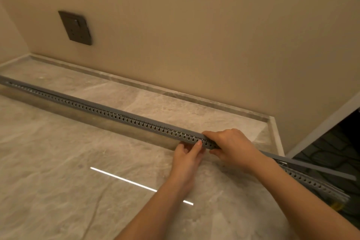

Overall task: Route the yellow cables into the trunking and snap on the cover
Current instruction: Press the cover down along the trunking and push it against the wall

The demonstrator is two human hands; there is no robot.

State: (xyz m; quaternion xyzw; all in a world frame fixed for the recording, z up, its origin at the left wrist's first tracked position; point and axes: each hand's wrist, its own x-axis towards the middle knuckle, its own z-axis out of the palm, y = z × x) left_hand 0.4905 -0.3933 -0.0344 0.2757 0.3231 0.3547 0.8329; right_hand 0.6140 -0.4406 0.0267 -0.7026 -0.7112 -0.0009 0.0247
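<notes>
A long grey slotted trunking (pixel 109 112) lies diagonally across the marble floor, from far left to near right. Its grey cover (pixel 319 167) sits on top along the left stretch and lifts away from the trunking at the right end. My left hand (pixel 187 158) pinches the trunking's near side wall with thumb and fingers. My right hand (pixel 231 146) is clamped over the top of the cover just beside it. A bit of yellow cable (pixel 336 205) shows at the trunking's right end; the cables inside are hidden.
A beige wall runs behind, with a dark socket plate (pixel 76 28) at the left. A pale skirting strip (pixel 175 91) follows the wall base. A white door frame (pixel 319 122) and dark opening (pixel 339 146) lie at the right. The floor is glossy marble (pixel 58 161).
</notes>
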